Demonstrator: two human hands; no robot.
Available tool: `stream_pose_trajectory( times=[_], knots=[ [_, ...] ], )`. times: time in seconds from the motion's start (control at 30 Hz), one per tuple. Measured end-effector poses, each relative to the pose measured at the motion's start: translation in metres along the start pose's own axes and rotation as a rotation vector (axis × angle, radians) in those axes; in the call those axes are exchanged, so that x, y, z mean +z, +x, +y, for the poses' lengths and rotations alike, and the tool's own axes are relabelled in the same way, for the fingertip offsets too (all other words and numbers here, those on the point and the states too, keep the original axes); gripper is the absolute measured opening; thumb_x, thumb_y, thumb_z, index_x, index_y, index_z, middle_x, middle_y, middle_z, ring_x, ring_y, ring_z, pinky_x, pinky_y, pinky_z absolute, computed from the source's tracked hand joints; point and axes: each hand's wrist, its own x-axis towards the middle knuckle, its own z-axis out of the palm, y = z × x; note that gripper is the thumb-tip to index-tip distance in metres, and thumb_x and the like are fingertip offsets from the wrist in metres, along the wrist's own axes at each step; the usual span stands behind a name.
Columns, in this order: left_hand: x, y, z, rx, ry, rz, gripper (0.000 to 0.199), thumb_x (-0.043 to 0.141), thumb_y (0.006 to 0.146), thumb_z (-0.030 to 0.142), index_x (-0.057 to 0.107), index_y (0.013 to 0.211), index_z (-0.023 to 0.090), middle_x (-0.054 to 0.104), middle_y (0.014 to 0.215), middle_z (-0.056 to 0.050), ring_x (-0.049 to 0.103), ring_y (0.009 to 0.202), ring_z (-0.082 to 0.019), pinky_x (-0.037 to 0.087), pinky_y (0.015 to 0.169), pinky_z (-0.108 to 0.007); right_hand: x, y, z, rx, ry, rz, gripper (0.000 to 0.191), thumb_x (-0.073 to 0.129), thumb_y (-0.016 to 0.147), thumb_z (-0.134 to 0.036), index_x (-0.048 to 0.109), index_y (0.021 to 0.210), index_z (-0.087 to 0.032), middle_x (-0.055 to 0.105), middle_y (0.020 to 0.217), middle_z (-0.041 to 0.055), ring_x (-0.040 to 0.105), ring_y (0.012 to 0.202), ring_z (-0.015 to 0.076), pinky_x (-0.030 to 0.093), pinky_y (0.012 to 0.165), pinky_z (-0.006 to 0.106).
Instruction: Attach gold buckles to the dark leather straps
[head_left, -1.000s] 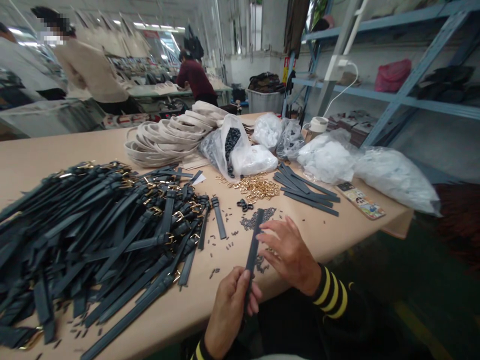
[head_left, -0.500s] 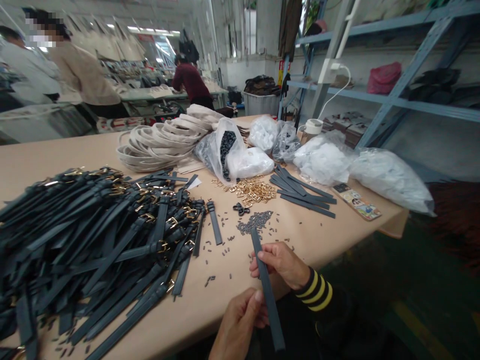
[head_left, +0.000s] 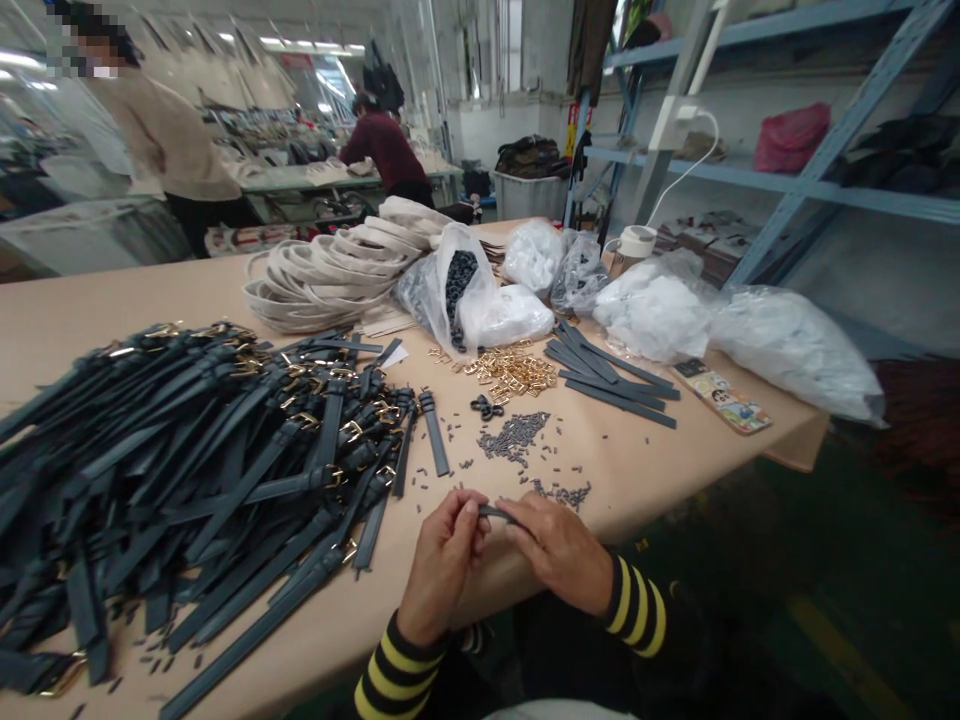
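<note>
Recording from the head view: 2 bare hands held over the near table edge, sleeves black with yellow bands. The left hand (head_left: pixel 442 565) is half closed, fingers curled over 1 end of a dark leather strap (head_left: pixel 499 513), thumb uppermost. The right hand (head_left: pixel 559 553) is partly closed, fingers extended toward the left hand and pressing on the other end. The strap is bent in a shallow arc between the 2 hands, with most of its length hidden by the fingers.

Directly left of the left hand lies a large heap of dark leather straps with gold buckles (head_left: pixel 202 470), spread across the tan table (head_left: pixel 112 300). Just ahead of the hands, scattered small dark pieces (head_left: pixel 514 435) lie loose, with a denser patch further forward. Beyond them, ahead of the right hand, sit a heap of gold buckles (head_left: pixel 510 372) and a small black item (head_left: pixel 487 406), type not determinable. Ahead and to the right lie about 6 unbuckled dark straps (head_left: pixel 611 378).

Further ahead of the hands are cream strap coils (head_left: pixel 322 285), a clear plastic bag holding dark pieces (head_left: pixel 457 290), and white-filled bags (head_left: pixel 652 310). Far ahead, 1 person in a maroon top (head_left: pixel 382 140) bends over another table, and 1 person in a beige top (head_left: pixel 157 130) stands left of that table
</note>
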Motion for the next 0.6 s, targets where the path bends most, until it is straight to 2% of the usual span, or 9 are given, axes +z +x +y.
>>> stream_pose_trajectory(
  times=[0.1,0.23,0.37,0.43,0.47,0.53,0.6],
  knots=[
    [-0.003,-0.005,-0.003,0.067,0.075,0.015,0.022,0.052,0.078,0.033,0.053,0.093,0.017,0.051,0.057,0.005,0.046,0.048,-0.009,0.038,0.047,-0.02,-0.002,0.003,0.008,0.067,0.271,-0.103,0.022,0.045,0.083,-0.021,0.058,0.099,-0.015,0.061,0.085,0.0056,0.056,0.077,0.0158,0.043,0.071,0.027],
    [-0.003,-0.006,-0.004,0.051,0.07,0.024,0.022,0.05,0.08,0.031,0.046,0.097,0.019,0.05,0.053,0.007,0.046,0.049,-0.009,0.037,0.049,-0.019,0.001,0.009,0.018,0.241,0.7,-0.209,0.012,0.052,0.077,-0.023,0.054,0.084,-0.014,0.056,0.064,-0.0007,0.052,0.054,0.0099,0.041,0.051,0.021],
    [0.003,-0.004,-0.01,0.032,0.061,0.036,0.02,0.048,0.081,0.031,0.042,0.097,0.021,0.048,0.05,0.008,0.045,0.047,-0.01,0.037,0.048,-0.02,0.007,0.011,0.019,0.302,0.825,-0.238,0.013,0.056,0.072,-0.025,0.051,0.077,-0.015,0.052,0.053,-0.0045,0.043,0.042,0.0063,0.035,0.041,0.017],
    [0.007,-0.004,-0.015,0.047,0.112,0.042,0.013,0.047,0.081,0.03,0.046,0.09,0.02,0.054,0.061,0.004,0.052,0.056,-0.013,0.042,0.055,-0.024,0.01,0.011,0.017,0.29,0.854,-0.225,0.012,0.055,0.072,-0.026,0.051,0.076,-0.015,0.052,0.053,-0.0043,0.042,0.042,0.0058,0.034,0.04,0.016],
    [0.009,-0.005,-0.017,0.079,0.163,0.053,0.011,0.046,0.081,0.029,0.049,0.086,0.02,0.058,0.071,-0.001,0.055,0.067,-0.016,0.044,0.063,-0.028,0.011,0.012,0.017,0.279,0.867,-0.215,0.012,0.055,0.073,-0.026,0.051,0.076,-0.015,0.051,0.053,-0.0043,0.043,0.042,0.006,0.034,0.04,0.016],
    [0.013,-0.009,-0.019,0.171,0.278,0.059,0.014,0.044,0.083,0.026,0.055,0.085,0.019,0.059,0.095,-0.007,0.054,0.092,-0.02,0.041,0.082,-0.033,0.011,0.014,0.016,0.262,0.87,-0.194,0.013,0.054,0.074,-0.027,0.051,0.076,-0.015,0.05,0.054,-0.0043,0.044,0.044,0.0067,0.034,0.04,0.016],
    [0.016,-0.012,-0.017,0.247,0.362,0.011,0.018,0.041,0.084,0.023,0.057,0.093,0.02,0.056,0.106,-0.009,0.049,0.104,-0.022,0.037,0.09,-0.034,0.008,0.016,0.017,0.242,0.814,-0.153,0.01,0.053,0.074,-0.025,0.052,0.076,-0.015,0.049,0.057,-0.0039,0.045,0.047,0.0073,0.035,0.042,0.017]
  ],
)
